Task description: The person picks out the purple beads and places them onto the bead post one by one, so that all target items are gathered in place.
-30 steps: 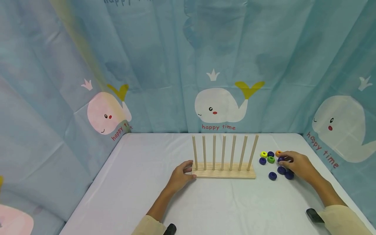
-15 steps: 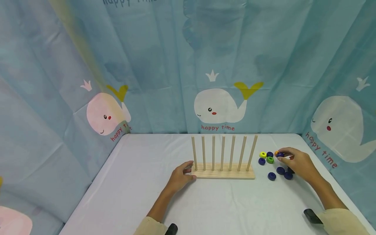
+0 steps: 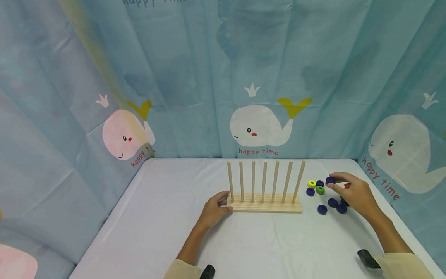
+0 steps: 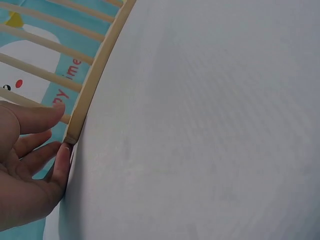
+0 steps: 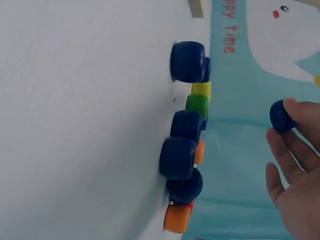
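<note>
A wooden peg rack (image 3: 265,206), a flat base with a row of several upright bare pegs, stands mid-table in the head view. My left hand (image 3: 213,210) holds the left end of its base; in the left wrist view the fingers lie around the base's end (image 4: 75,127). Over the right side, my right hand (image 3: 356,193) pinches a dark blue bead (image 3: 330,180) between thumb and fingers. The right wrist view shows that bead (image 5: 281,116) raised off the table, apart from the others.
Loose beads lie right of the rack: a yellow bead (image 3: 311,183), a green bead (image 3: 320,190) and several dark blue beads, one at the front (image 3: 322,209). An orange bead (image 5: 177,219) shows in the right wrist view. A whale-print curtain (image 3: 195,77) closes the table's back.
My right hand has lifted the dark blue bead from among the others and moved it slightly up and left. The left hand and the rack stay in place.
</note>
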Available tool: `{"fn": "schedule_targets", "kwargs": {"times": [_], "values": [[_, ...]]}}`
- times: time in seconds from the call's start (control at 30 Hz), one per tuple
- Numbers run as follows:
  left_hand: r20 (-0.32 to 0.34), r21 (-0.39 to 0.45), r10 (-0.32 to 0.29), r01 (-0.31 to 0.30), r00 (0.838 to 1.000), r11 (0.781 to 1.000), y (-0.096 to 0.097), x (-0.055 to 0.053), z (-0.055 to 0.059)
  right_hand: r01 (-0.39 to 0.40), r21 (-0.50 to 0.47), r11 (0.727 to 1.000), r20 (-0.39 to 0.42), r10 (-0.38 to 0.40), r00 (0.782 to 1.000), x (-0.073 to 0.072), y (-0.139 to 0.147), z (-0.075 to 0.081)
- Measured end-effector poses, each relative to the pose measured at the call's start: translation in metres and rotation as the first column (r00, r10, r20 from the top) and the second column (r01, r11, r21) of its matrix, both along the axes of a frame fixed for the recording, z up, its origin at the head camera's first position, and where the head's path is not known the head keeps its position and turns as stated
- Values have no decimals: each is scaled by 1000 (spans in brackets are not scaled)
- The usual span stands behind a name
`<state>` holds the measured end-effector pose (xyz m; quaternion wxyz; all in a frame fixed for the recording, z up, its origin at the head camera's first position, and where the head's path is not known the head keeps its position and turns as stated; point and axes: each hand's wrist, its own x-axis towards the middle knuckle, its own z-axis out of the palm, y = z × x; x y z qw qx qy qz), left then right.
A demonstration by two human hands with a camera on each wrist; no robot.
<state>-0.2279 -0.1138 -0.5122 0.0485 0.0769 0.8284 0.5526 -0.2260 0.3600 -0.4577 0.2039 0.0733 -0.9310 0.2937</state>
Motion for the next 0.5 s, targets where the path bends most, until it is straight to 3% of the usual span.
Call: {"fn": "schedule_targets", "kwargs": {"times": [0.33, 0.5], "values": [[-13, 86, 14, -13, 1000, 996, 1, 0, 3, -8, -75, 997, 29, 10, 1000, 8, -11, 13], [-19, 126, 20, -17, 1000, 992, 1, -2, 1, -10, -67, 998, -4, 10, 1000, 11, -15, 17]]}}
